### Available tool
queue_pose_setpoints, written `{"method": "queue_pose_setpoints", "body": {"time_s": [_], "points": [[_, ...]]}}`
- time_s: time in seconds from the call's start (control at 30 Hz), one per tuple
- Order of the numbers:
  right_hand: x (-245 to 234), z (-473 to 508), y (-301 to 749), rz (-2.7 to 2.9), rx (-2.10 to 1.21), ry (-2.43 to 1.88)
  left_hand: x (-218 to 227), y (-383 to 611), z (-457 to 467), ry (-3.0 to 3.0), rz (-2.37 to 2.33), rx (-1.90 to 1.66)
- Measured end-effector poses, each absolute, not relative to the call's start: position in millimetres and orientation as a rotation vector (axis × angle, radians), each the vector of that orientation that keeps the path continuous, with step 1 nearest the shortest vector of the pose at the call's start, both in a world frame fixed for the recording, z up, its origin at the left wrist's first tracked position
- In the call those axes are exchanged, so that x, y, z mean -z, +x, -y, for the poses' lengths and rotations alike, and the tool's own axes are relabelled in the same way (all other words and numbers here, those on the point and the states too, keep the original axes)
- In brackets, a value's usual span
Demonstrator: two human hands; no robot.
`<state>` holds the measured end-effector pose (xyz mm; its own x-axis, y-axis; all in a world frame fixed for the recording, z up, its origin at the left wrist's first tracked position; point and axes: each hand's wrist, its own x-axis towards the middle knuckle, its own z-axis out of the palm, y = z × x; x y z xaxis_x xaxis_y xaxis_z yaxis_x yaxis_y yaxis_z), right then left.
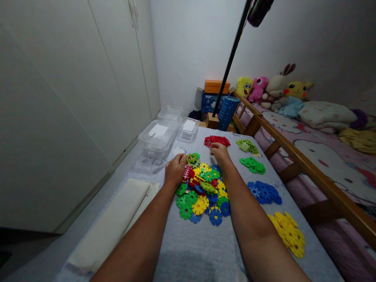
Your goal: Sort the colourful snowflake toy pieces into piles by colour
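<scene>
A mixed pile of notched plastic snowflake discs [202, 192] in red, yellow, blue and two greens lies on the cloth between my arms. My left hand [175, 170] is closed at the pile's far left edge, with red snowflake discs [187, 173] at its fingers. Curled fingers of my right hand [219, 152] are at the near edge of a red disc pile [217, 140]; what they hold, if anything, is hidden. Down the right side are piles of light green discs [247, 146], green discs [253, 165], blue discs [264, 192] and yellow discs [288, 234].
Clear plastic containers [157, 135] stand at the back left, beside a smaller one [188, 127]. A folded cream cloth [113, 223] lies left. A wooden bed rail [299, 160] runs along the right edge. Behind the table rises a black pole [232, 58] near a blue foam roller [228, 113].
</scene>
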<state>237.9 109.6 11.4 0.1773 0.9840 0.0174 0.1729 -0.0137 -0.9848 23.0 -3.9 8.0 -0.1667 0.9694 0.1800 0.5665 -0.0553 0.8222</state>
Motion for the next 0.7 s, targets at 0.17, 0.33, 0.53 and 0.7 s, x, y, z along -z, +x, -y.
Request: {"method": "queue_pose_setpoints", "body": {"time_s": [0.17, 0.33, 0.53, 0.7], "points": [[-25, -104, 237, 1.377, -1.023, -1.359, -7, 23, 4, 1.619, -1.754, -1.149], [-41, -92, 222, 1.915, -1.013, -1.297, -7, 24, 4, 1.629, -1.774, -1.14], [-38, -85, 200, 2.306, -0.59, -1.321, -9, 24, 4, 1.654, -1.774, -1.125], [-36, -81, 195, 2.398, -0.526, -1.34, -9, 24, 5, 1.669, -1.789, -1.101]]}}
